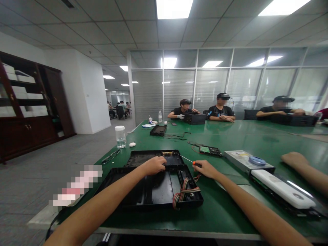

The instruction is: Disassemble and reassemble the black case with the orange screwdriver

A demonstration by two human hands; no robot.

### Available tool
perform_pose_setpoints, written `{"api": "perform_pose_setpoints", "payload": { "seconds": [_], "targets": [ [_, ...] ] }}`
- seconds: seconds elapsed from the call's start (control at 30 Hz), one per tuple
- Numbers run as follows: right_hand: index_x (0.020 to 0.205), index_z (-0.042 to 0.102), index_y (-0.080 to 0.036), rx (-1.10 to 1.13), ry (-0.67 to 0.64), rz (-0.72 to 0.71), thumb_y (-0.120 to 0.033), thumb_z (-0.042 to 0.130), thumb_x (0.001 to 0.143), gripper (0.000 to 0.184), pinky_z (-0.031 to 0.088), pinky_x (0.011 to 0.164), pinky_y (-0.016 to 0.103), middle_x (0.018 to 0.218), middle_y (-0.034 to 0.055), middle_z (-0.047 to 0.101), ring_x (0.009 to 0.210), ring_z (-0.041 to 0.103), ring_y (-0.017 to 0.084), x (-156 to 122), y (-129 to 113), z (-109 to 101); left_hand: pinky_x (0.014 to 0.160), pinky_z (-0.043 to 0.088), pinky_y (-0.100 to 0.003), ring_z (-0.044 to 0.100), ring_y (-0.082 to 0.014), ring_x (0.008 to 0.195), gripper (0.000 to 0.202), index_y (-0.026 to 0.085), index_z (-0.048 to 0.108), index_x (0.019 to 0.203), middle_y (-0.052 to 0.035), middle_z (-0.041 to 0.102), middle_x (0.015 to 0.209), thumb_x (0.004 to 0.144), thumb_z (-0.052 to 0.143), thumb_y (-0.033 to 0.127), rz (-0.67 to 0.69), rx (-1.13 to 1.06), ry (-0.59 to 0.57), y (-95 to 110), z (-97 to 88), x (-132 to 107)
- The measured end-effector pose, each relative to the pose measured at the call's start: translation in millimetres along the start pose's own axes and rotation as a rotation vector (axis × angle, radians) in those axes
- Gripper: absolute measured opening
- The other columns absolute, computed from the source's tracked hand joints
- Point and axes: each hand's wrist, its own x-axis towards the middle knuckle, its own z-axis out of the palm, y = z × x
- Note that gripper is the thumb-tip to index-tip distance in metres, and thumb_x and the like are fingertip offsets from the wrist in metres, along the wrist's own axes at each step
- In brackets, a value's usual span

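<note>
The shallow rectangular case [159, 191] is glossy black; at its right end, flat ribbon cables [191, 190] are striped red, cream and black; right of the case, the slim screwdriver [194, 163] shows bright orange; beneath the case, the smooth flat tabletop [215, 208] is green.

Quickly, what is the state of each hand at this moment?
Left hand: fingers curled by the open black rectangular case; any hold cannot be told.
Right hand: closed, holding an orange-and-black screwdriver.
</note>
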Motion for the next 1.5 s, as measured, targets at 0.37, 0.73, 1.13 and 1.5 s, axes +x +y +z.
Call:
{"api": "perform_pose_setpoints", "payload": {
  "seconds": [0.37,0.73,1.13,1.5],
  "targets": [
    [0.062,0.060,-0.013,0.177,-0.201,-0.045,-0.045,0.044,0.079,0.039,0.037,0.049,0.021,0.056,0.0007,0.061,0.049,0.052,0.012,0,-30,11,0.068,0.042,-0.023,0.056,-0.0156,0.075,0.013,0.016,0.056,0.084,-0.0039,0.060,0.081,0.079,0.045,0.012,-0.086,-0.169,-0.127,11,-31.5,43],
    [0.070,0.059,-0.014,0.166,0.130,0.098,-0.047,0.040,0.079,0.039,0.035,0.046,0.022,0.055,-0.0004,0.057,0.044,0.047,0.011,4,8,-2,0.080,0.040,-0.019,0.059,-0.0129,0.084,0.016,0.015,0.066,0.086,-0.0030,0.066,0.086,0.079,0.051,0.015,-0.136,-0.420,0.102,29,16.7,67],
    [0.066,0.059,-0.015,-0.198,0.178,-0.082,-0.039,0.040,0.081,0.034,0.033,0.056,0.023,0.058,0.0001,0.055,0.055,0.047,0.012,1,1,-5,0.078,0.041,-0.021,0.058,-0.0138,0.082,0.020,0.013,0.065,0.086,-0.0048,0.066,0.087,0.076,0.048,0.011,-0.114,-0.420,0.158,34,23.8,64],
    [0.097,0.044,-0.017,0.344,0.153,0.024,-0.029,0.053,0.069,0.032,0.039,0.054,0.024,0.074,-0.0025,0.049,0.056,0.046,0.010,5,7,-15,0.074,0.042,-0.019,0.059,-0.0125,0.078,0.018,0.014,0.062,0.091,-0.0036,0.065,0.084,0.076,0.052,0.014,-0.137,-0.546,0.133,31,20.0,56]
  ]
}}
